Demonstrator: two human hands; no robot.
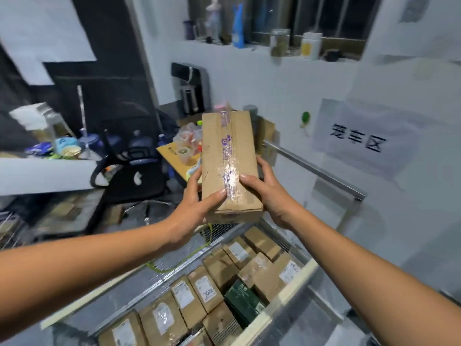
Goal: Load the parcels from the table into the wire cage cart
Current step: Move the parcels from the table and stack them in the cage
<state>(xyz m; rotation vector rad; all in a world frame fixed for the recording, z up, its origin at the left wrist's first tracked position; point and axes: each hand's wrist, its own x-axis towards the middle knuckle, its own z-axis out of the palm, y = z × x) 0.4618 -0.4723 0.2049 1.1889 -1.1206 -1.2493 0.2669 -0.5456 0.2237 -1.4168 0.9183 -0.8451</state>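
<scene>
Cardboard parcel (229,161), taped lengthwise, is gripped at its near end by the left hand (197,203) and right hand (269,193), long axis pointing away, above the part-filled wire cage cart (303,273).

Both hands hold one long brown cardboard parcel (228,156), sealed lengthwise with clear tape bearing purple print. The left hand (199,196) grips the near left edge, thumb laid across the top face. The right hand (267,193) grips the near right edge, thumb on top, fingers along the side.

Below both hands is the wire mesh cage cart with a cream top rail (296,283). Inside are brown cardboard boxes with white labels (204,288), packed close, and one dark green box (243,303) among them.

Just under the left hand a yellow-green cord (207,236) hangs on the mesh. A black mesh office chair (134,176) stands left of the left hand. A white paper sign with black characters (359,138) is on the wall right of the right hand.
</scene>
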